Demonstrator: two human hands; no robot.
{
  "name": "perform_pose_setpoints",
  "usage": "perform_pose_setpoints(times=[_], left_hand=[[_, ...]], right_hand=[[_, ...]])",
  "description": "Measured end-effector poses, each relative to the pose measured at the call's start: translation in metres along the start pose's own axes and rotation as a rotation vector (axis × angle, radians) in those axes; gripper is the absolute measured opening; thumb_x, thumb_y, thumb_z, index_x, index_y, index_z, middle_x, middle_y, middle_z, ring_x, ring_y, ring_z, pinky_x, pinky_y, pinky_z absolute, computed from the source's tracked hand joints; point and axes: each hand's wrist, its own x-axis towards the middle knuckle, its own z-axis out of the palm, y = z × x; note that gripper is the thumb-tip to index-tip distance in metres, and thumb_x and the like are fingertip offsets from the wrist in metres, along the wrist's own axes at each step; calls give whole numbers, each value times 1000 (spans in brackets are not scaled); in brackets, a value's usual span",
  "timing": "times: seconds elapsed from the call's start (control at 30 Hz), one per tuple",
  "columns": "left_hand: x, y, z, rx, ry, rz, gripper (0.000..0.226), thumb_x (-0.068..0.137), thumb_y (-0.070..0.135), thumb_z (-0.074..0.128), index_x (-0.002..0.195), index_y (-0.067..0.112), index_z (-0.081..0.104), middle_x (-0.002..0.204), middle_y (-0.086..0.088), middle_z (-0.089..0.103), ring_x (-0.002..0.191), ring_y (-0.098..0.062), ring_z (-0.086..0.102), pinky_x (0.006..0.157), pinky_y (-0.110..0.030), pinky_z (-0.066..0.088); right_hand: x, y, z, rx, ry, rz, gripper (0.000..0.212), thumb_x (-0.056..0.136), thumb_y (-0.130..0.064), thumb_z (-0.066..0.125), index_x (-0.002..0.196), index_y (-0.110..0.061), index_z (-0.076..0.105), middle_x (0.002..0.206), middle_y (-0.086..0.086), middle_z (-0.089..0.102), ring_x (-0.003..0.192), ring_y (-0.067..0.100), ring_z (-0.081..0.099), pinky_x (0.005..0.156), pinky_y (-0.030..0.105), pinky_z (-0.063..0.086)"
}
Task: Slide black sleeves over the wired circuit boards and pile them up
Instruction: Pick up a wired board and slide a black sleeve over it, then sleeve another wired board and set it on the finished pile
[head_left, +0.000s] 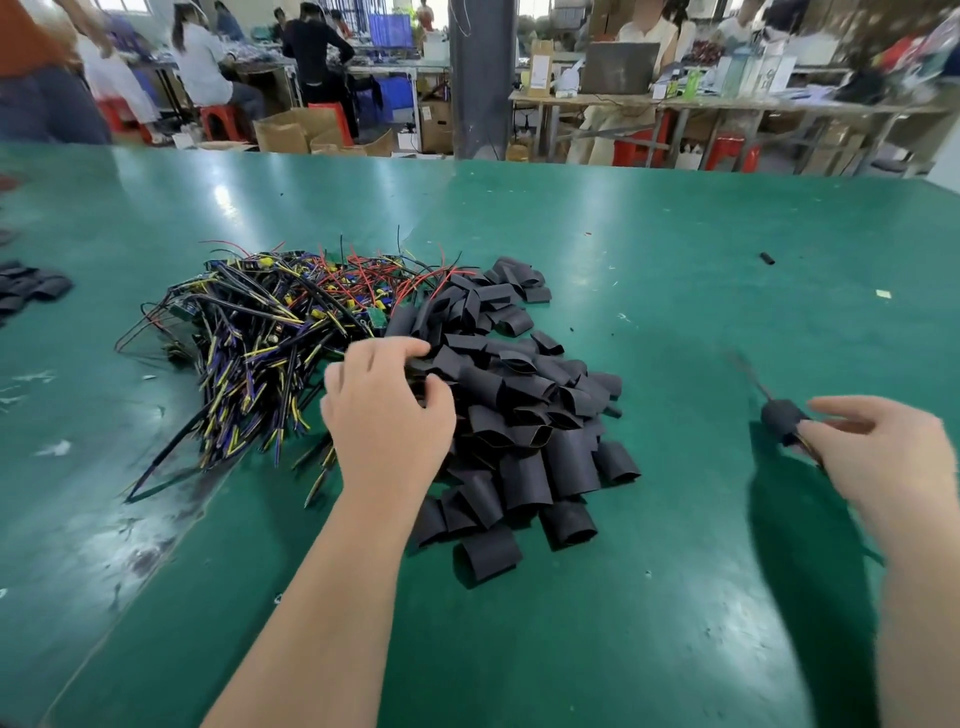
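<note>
On the green desk (675, 249), the biggest risk lies in the tangle of wired circuit boards (270, 322). Its red, yellow and black leads are so knotted that pulling one board out could drag neighbours along or snag a wire. The heap of black sleeves (519, 415) touches its right side and lies loose. The left hand (387, 415), fingers curled into the top of the heap, may lift several sleeves or scatter them; whether it has clamped one I cannot tell. The right hand (883, 447), well apart, pinches a sleeved board (782, 421), whose sleeve could slip if dropped carelessly. That piece is blurred: a short, dark, soft-looking tube with a thin wire trailing away.
</note>
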Motion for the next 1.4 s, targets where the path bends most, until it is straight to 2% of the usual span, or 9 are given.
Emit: perform_pose_setpoints(times=[0.13,0.27,0.37,0.57,0.77,0.87,1.03,1.2,1.4], left_hand=[[15,-15,-7,136,111,-120,49,81,15,58,129,21,52,137,-2,44,126,-28,33,100,-41,25],[40,-31,-23,278,178,-130,60,79,15,58,137,18,46,147,-4,36,138,-25,23,110,-44,15],[79,-38,-36,404,170,-70,65,78,23,59,140,16,41,151,-10,32,142,-30,19,112,-48,12],[158,-52,-43,783,-230,-73,89,80,63,52,150,24,14,157,-15,14,142,-44,14,112,-53,16],[164,-64,-35,750,-596,-154,114,58,85,60,148,24,24,151,-14,28,136,-39,31,107,-54,29],[165,-59,-34,725,-542,-155,110,51,81,66,142,29,31,146,-13,33,129,-42,39,103,-55,35],[157,-54,-24,667,-630,-247,94,55,90,53,137,54,27,150,-16,16,133,-49,23,101,-62,29],[149,-54,-19,670,-514,-225,66,65,76,62,117,35,57,140,-17,30,128,-45,27,100,-56,30],[138,-54,-24,691,-381,-169,65,77,55,65,120,7,56,128,-17,45,120,-39,40,94,-48,42]], right_hand=[[1,1,8,-162,41,-48,34,82,-11,63,116,-15,66,112,14,69,101,32,62,86,40,48],[-11,-8,17,-207,4,-173,32,82,-9,62,114,-11,67,108,18,68,87,31,57,77,35,41],[-21,-15,23,-225,5,-220,34,79,-8,60,112,-13,68,106,18,65,93,35,56,85,41,46],[-41,-29,34,-248,-40,-297,32,80,-9,64,111,-16,67,117,16,55,113,32,49,100,51,39],[-50,-34,39,-262,-97,-347,28,81,-8,66,108,-17,67,122,12,52,115,30,49,101,49,35],[-52,-35,41,-251,-109,-359,29,81,-7,65,108,-17,67,121,12,52,114,29,48,101,49,35],[-56,-35,42,-212,-143,-381,30,82,-6,63,110,-18,66,123,11,51,97,19,43,101,47,34],[-55,-35,43,-211,-140,-394,29,83,-5,63,110,-15,67,124,14,52,83,17,37,97,40,34],[-54,-34,46,-183,-134,-403,28,84,-7,63,109,-15,67,125,13,52,64,20,37,74,30,29]])
